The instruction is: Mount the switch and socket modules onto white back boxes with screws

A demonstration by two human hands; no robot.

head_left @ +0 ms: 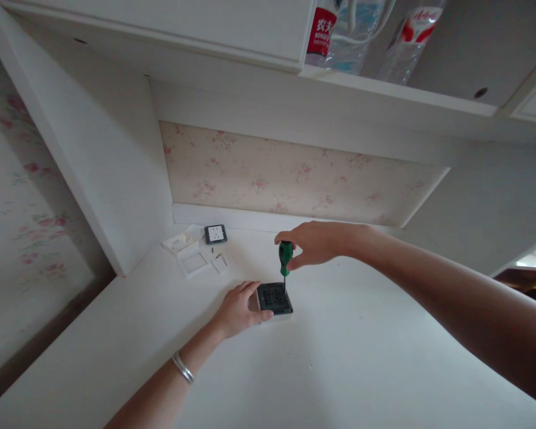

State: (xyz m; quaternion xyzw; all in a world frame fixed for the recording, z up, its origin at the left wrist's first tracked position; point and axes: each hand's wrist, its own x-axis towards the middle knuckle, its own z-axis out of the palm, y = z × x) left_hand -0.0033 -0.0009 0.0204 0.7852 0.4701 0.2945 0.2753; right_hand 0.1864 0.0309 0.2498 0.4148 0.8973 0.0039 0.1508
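My right hand (315, 243) pinches the green handle of a screwdriver (285, 260) held upright, its tip down on a dark square switch module (274, 298) that lies on the white desk (339, 357). My left hand (240, 308) grips the left side of that module, fingers curled round its edge. A silver bracelet sits on my left wrist.
Behind the module lie a dark socket plate (215, 233), white cover frames (194, 262) and a white box part (179, 242), with small screws beside them. Water bottles (352, 33) stand on the shelf above. A white side panel rises at the left.
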